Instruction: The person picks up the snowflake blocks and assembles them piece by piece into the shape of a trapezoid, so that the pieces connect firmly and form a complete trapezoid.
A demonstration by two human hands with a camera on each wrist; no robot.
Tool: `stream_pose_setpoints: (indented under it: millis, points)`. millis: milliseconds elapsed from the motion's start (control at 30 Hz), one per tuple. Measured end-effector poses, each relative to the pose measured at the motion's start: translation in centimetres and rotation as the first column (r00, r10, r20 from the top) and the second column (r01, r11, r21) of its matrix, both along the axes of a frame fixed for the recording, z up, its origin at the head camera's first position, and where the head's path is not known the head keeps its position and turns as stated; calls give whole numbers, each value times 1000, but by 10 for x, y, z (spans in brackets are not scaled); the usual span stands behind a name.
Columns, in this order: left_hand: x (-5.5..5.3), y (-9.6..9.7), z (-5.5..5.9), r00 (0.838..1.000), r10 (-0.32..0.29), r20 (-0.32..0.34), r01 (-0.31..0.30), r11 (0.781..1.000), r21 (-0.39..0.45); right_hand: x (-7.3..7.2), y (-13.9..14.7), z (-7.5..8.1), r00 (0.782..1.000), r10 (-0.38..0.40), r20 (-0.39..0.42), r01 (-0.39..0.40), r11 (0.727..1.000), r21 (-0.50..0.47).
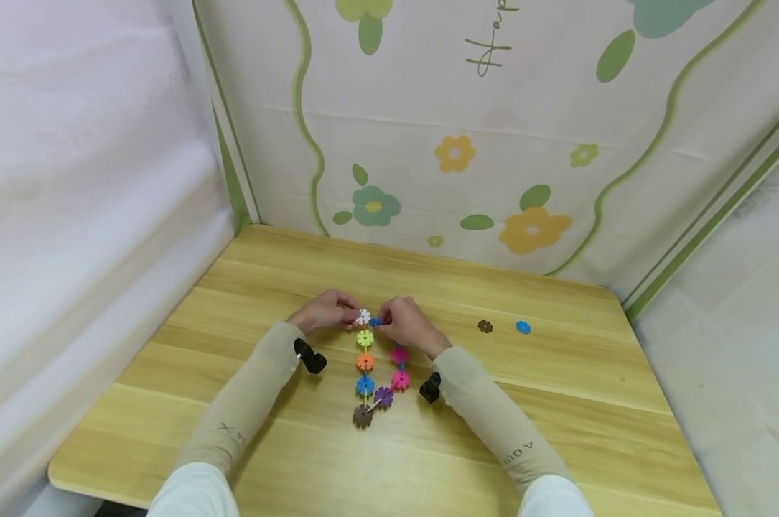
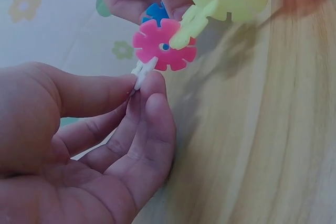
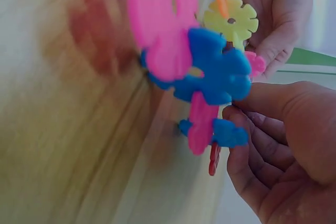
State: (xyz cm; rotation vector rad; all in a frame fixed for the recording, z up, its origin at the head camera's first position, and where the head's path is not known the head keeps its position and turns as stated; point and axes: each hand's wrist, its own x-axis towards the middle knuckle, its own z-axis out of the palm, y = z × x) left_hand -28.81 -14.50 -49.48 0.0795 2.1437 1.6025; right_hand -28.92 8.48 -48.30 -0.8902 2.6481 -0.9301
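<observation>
A chain of slotted, flower-shaped plastic discs loops over the table between my hands. My left hand (image 1: 327,311) pinches a white disc (image 2: 142,74) between thumb and fingertips. That disc is slotted into a pink disc (image 2: 165,45), which joins a yellow-green disc (image 1: 365,337). My right hand (image 1: 407,323), close beside it, pinches a blue disc (image 1: 375,322) at the chain's other end. Down the left side run an orange disc (image 1: 365,361) and a blue one; a brown disc (image 1: 362,416) forms the near corner. A purple disc (image 1: 383,396) and pink discs (image 1: 400,380) climb the right side.
Two loose discs, one brown (image 1: 485,326) and one blue (image 1: 523,327), lie on the wooden table (image 1: 589,402) to the right. Floral fabric (image 1: 402,172) hangs behind the table, with white cloth on both sides. Black wrist cameras (image 1: 309,357) sit on both sleeves.
</observation>
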Motion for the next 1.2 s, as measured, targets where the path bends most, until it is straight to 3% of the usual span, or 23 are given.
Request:
stream_pose_setpoints:
  millis: [133,267,400,567,800,967,1200]
  points:
    - [-1,0,-2,1000,11,1,-11,1000,6,1,-4,0,1000,1,-21,-1,1000,9]
    - [-2,3,-3,1000,23,5,-23,1000,12,1,-7,-1,996,0,-93,2,1000,27]
    - [-2,10,-1,997,82,16,-82,997,-15,2,-10,-1,986,-5,-166,12,999,40]
    - [1,20,5,987,159,-15,-159,983,-93,2,-12,2,977,1,-215,6,1000,29]
    - [2,29,11,978,196,-67,-205,959,-197,0,-14,6,975,27,-220,-20,999,37]
    - [3,27,10,978,189,-82,-201,963,-178,-2,-15,6,976,26,-215,-15,998,54]
    - [5,14,6,992,122,-18,-124,987,-107,-2,-1,13,993,38,-113,-27,996,91]
